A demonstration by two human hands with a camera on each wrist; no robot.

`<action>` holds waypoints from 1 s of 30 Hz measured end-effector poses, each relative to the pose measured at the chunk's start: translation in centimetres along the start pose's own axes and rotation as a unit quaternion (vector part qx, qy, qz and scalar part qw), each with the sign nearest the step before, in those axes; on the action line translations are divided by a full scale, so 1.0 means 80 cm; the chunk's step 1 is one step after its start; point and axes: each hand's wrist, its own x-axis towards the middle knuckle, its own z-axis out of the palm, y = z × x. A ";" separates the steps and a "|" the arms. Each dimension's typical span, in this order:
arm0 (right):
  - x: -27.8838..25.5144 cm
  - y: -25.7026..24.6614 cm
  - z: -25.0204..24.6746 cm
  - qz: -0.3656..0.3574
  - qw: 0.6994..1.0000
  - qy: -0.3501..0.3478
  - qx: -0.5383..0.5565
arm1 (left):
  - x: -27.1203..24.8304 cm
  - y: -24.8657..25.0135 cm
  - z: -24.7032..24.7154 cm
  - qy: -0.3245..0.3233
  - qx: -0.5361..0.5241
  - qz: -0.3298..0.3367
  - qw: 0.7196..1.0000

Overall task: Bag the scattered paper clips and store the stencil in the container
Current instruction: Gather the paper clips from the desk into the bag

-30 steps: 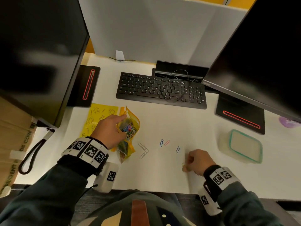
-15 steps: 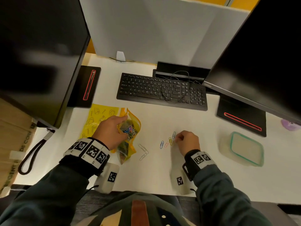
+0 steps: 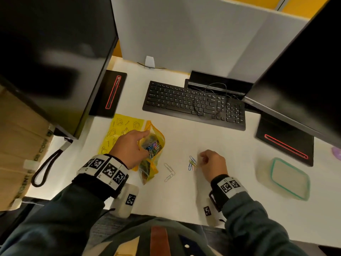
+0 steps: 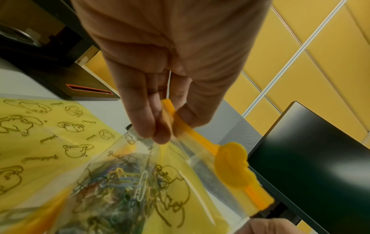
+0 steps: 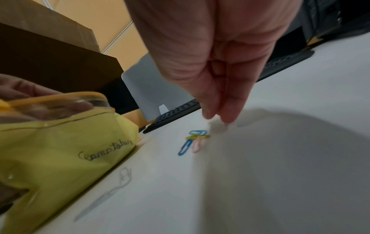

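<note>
My left hand (image 3: 144, 144) (image 4: 170, 123) pinches the orange zip rim of a yellow bag (image 3: 154, 145) (image 4: 140, 182) (image 5: 60, 142) and holds it open; many coloured paper clips lie inside. A small cluster of blue, yellow and pink paper clips (image 3: 192, 163) (image 5: 195, 139) lies on the desk. Just right of the cluster, my right hand (image 3: 201, 160) (image 5: 218, 118) touches the desk with its fingertips and holds nothing I can see. Silver clips (image 3: 169, 171) (image 5: 124, 175) lie between bag and cluster. The yellow stencil (image 3: 120, 130) (image 4: 40, 126) lies flat behind the bag. The teal-rimmed container (image 3: 289, 177) sits at the right.
A black keyboard (image 3: 193, 105) lies behind the clips. Two dark monitors (image 3: 46, 61) (image 3: 304, 80) overhang the desk on both sides, each on a black base with a red slot. A cardboard box (image 3: 14, 145) stands at the far left.
My right hand slid a yellowish clip from the desk's front edge up to the coloured clips, which now lie bunched together. The left hand keeps holding the bag open.
</note>
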 end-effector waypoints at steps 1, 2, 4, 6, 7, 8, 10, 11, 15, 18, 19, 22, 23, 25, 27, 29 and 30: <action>-0.003 0.006 -0.002 0.010 1.000 0.000 0.002 | 0.000 -0.001 0.001 0.000 0.000 0.001 1.000; -0.005 0.010 -0.002 0.018 1.000 -0.004 0.003 | 0.000 -0.001 0.001 -0.001 0.000 0.001 1.000; -0.005 0.009 0.003 0.025 1.000 -0.008 0.010 | 0.001 0.000 0.002 -0.002 -0.003 0.001 1.000; 0.002 -0.002 0.010 0.019 1.000 -0.013 0.016 | 0.002 0.000 0.002 -0.002 -0.006 0.002 1.000; 0.006 -0.009 0.013 0.015 1.000 -0.022 0.017 | 0.003 -0.001 0.003 -0.003 -0.007 0.002 1.000; 0.009 -0.016 0.016 0.010 0.999 -0.032 0.018 | 0.003 -0.001 0.002 -0.003 -0.006 0.002 1.000; 0.012 -0.026 0.017 0.005 0.999 -0.042 0.021 | 0.003 -0.001 0.002 -0.005 -0.004 -0.001 1.000; 0.012 -0.028 0.016 0.004 0.999 -0.037 0.022 | 0.002 -0.001 0.001 -0.006 -0.002 -0.001 1.000; 0.003 -0.021 0.009 0.004 1.000 -0.014 -0.010 | -0.001 -0.002 -0.003 -0.001 0.000 -0.001 1.000; 0.002 -0.021 0.014 -0.021 0.999 -0.026 -0.024 | -0.002 -0.002 -0.002 -0.001 0.001 -0.002 1.000; 0.004 -0.024 0.017 -0.032 0.999 -0.032 -0.024 | -0.002 -0.002 -0.002 -0.001 -0.001 -0.001 1.000; 0.009 -0.036 0.028 -0.060 0.997 -0.053 -0.020 | -0.001 -0.002 0.000 -0.005 -0.005 0.000 1.000; 0.010 -0.039 0.031 -0.067 0.996 -0.063 -0.018 | -0.001 -0.001 0.000 -0.005 -0.003 0.000 1.000; 0.010 -0.042 0.033 -0.078 0.994 -0.070 -0.004 | -0.001 -0.001 0.000 -0.003 0.000 0.002 1.000; 0.013 -0.042 0.029 -0.084 0.995 -0.049 0.008 | -0.001 -0.002 -0.001 -0.001 -0.001 0.001 1.000; 0.015 -0.043 0.026 -0.120 0.992 -0.045 -0.005 | -0.002 -0.003 -0.001 0.003 -0.002 0.000 1.000; 0.017 -0.045 0.025 -0.161 0.984 -0.069 -0.029 | -0.002 -0.004 -0.001 0.004 -0.001 0.000 1.000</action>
